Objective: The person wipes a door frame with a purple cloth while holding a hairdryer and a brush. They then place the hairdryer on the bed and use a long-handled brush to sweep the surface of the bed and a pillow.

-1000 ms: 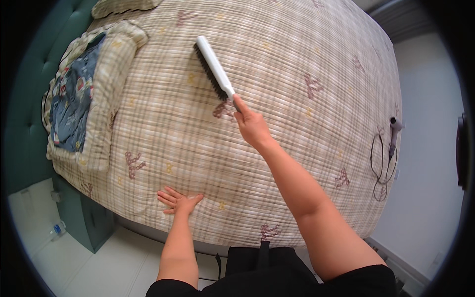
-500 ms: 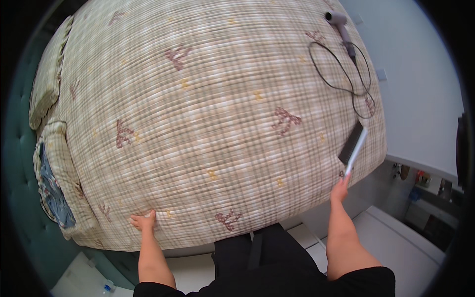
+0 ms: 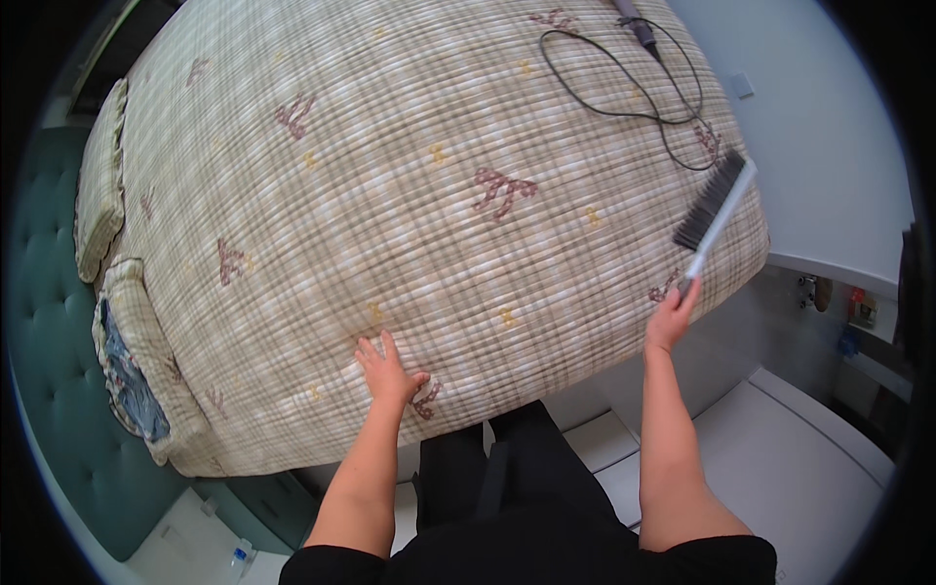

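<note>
My right hand [image 3: 673, 317] is closed round the white handle of a bed brush [image 3: 717, 207] with dark bristles, near the right side of the bed. The bristles face left, over the plaid bedspread [image 3: 546, 253]; I cannot tell whether they touch it. My left hand [image 3: 388, 372] lies on the bedspread near its front edge with the fingers spread, holding nothing. Its thumb is beside a printed reddish bow.
A hair dryer [image 3: 639, 29], cut off by the top edge, lies far right with its looped cord [image 3: 663, 121]. Two pillows [image 3: 102, 185] [image 3: 146, 322] stand by the green headboard [image 3: 49, 322]. A white cabinet [image 3: 780, 458] is at lower right, a small bottle [image 3: 239, 556] at lower left.
My left hand has moved right and forward across the bedspread, its fingers now spread wider. My right hand has carried the brush forward, closer to the cord. The view has shifted.
</note>
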`<state>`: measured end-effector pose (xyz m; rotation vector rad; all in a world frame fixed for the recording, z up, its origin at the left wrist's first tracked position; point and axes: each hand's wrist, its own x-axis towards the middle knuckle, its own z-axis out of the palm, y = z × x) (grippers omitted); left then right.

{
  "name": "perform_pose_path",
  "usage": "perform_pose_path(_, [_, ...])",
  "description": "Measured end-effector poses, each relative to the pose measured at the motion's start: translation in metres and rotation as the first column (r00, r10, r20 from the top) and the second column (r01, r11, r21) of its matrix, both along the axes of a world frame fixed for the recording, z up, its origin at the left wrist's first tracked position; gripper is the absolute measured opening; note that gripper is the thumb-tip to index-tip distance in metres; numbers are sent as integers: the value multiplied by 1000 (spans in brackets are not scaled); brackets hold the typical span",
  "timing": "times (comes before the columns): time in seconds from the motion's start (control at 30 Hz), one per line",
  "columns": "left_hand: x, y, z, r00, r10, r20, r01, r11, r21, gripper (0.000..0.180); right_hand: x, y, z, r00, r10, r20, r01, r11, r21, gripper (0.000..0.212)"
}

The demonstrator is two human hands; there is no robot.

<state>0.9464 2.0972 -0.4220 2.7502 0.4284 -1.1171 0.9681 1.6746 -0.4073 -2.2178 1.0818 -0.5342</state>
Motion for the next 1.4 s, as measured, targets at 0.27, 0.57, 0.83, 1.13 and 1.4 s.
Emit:
perform_pose_path(0.27, [-2, -3, -3, 998, -43, 40, 41, 998, 45, 109, -25, 207, 12, 698, 704, 129, -640, 533, 553, 60])
perform_pose_path(0.57, [-25, 14, 3, 989, 6, 150, 3, 998, -59, 95, 24, 188, 32, 631, 776, -17, -762, 623, 179, 51])
perform_pose_path(0.83, [-159, 100, -11, 861, -337, 381, 415, 898, -144, 75, 32, 312, -43, 654, 754, 55, -745, 656, -120, 62])
perform_pose_path(1.13, [-258, 229, 38, 993, -90, -82, 52, 924, -378, 59, -192, 557, 36, -418, 872, -256, -843, -266, 468, 57])
perform_pose_path(1.4, [-348, 320, 44, 852, 485, -198, -521, 752, -403, 49, -185, 639, 75, -429, 883, -189, -891, -379, 250, 53])
